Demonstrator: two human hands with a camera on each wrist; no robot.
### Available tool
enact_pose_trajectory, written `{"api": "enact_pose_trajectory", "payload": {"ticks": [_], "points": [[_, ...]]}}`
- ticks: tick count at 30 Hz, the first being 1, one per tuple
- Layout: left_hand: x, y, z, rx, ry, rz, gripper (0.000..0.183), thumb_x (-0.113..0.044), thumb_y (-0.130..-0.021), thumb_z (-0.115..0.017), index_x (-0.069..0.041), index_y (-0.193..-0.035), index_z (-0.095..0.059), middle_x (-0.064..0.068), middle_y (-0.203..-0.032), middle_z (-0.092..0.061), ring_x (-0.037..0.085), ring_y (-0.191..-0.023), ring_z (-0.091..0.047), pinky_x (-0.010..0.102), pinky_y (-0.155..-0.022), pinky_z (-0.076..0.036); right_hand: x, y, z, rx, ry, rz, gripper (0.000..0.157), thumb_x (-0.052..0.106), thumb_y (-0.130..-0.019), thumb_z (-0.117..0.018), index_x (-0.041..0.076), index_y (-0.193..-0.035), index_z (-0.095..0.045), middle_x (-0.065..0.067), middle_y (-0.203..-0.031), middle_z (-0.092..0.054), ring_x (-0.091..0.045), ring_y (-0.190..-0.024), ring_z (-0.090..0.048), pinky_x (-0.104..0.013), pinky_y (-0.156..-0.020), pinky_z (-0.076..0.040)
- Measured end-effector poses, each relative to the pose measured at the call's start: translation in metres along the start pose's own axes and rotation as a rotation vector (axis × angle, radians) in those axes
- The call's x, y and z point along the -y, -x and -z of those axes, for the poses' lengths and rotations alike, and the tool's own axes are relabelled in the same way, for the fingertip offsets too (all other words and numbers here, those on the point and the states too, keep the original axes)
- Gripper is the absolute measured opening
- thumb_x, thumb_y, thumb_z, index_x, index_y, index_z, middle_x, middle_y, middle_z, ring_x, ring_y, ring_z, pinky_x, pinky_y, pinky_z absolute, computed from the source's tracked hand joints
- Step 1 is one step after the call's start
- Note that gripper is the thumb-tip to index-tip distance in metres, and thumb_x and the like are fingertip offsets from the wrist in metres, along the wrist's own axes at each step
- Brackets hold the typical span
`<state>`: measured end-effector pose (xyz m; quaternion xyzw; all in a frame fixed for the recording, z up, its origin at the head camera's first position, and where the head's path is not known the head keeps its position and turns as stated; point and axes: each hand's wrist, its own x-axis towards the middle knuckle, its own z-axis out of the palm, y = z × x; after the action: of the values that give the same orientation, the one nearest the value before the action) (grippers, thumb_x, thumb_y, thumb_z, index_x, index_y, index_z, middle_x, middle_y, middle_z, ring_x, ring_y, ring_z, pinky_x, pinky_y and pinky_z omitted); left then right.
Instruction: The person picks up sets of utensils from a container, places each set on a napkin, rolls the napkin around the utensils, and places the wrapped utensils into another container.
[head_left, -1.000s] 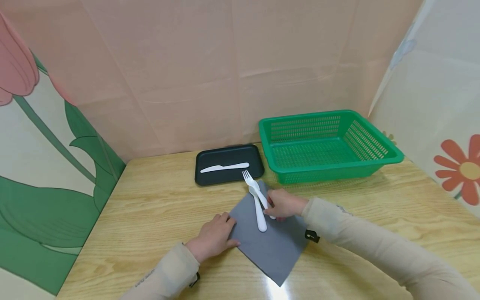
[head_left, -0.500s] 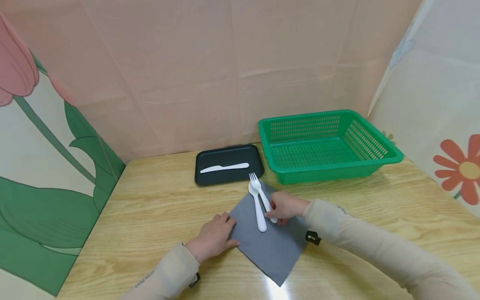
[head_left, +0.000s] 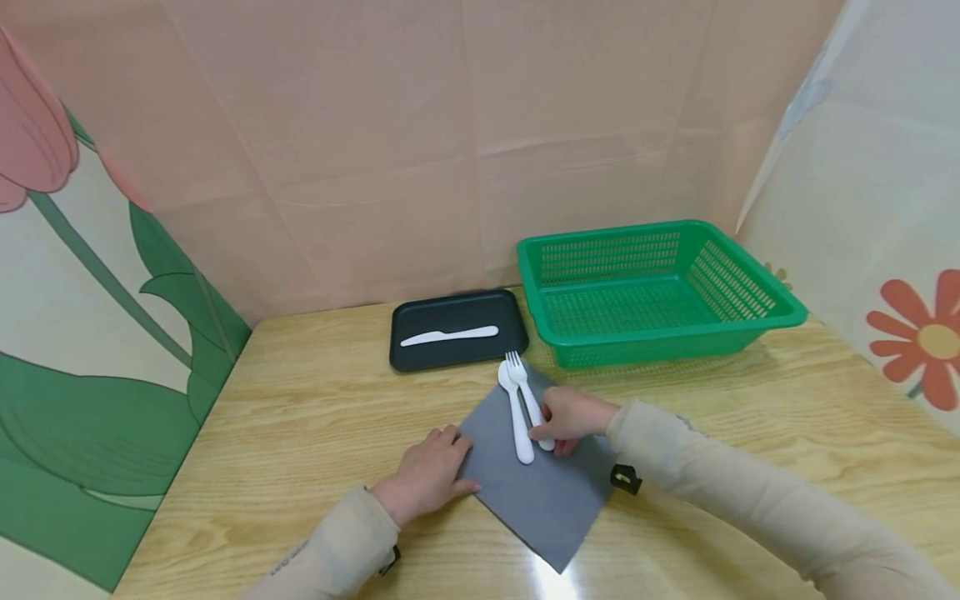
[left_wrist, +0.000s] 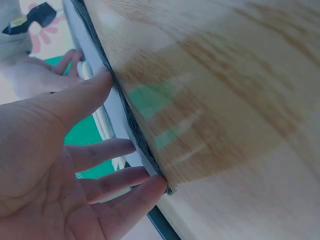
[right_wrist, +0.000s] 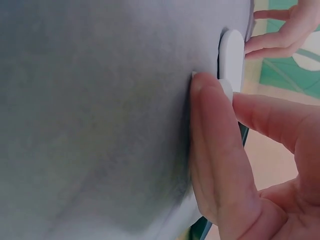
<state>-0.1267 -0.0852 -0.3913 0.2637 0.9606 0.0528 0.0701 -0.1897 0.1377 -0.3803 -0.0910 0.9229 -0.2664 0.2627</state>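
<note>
A grey folded napkin (head_left: 543, 508) lies turned cornerwise on the table. On it rests a white plastic spoon (head_left: 518, 425), bowl toward the back. Just right of the spoon, a white plastic fork (head_left: 527, 390) lies nearly parallel, its tines past the napkin's far corner. My right hand (head_left: 572, 417) pinches the fork's handle between thumb and fingers, close over the cloth; in the right wrist view the handle end shows at the fingertips. My left hand (head_left: 426, 473) rests at the napkin's left edge, fingers spread and loosely bent, fingertips along the fold in the left wrist view.
Behind the napkin is a black tray (head_left: 416, 357) holding a white plastic knife (head_left: 450, 336). To its right stands a green perforated basket (head_left: 675, 335). A pinkish sheet (head_left: 360, 167) hangs along the table's back edge.
The right hand has shifted the fork to the right and slightly toward the person, its tines leaving the spoon's bowl to lie beside it. The left hand has stayed still.
</note>
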Motion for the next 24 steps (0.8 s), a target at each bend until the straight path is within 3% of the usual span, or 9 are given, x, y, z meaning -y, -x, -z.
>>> {"api": "enact_pose_trajectory", "payload": {"ticks": [24], "points": [[-0.0009, 0.0020, 0.0019, 0.009, 0.012, 0.002, 0.055, -0.042, -0.082, -0.068, -0.004, -0.121, -0.057, 0.011, -0.116, -0.057, 0.024, -0.102, -0.055, 0.037, -0.076, -0.053, 0.0004, 0.0032, -0.0029, 0.021, -0.026, -0.003, 0.023, 0.018, -0.091, -0.058, 0.004, -0.074, -0.057, -0.008, -0.061, -0.063, -0.012, -0.050, -0.062, -0.025, -0.049, -0.053]]}}
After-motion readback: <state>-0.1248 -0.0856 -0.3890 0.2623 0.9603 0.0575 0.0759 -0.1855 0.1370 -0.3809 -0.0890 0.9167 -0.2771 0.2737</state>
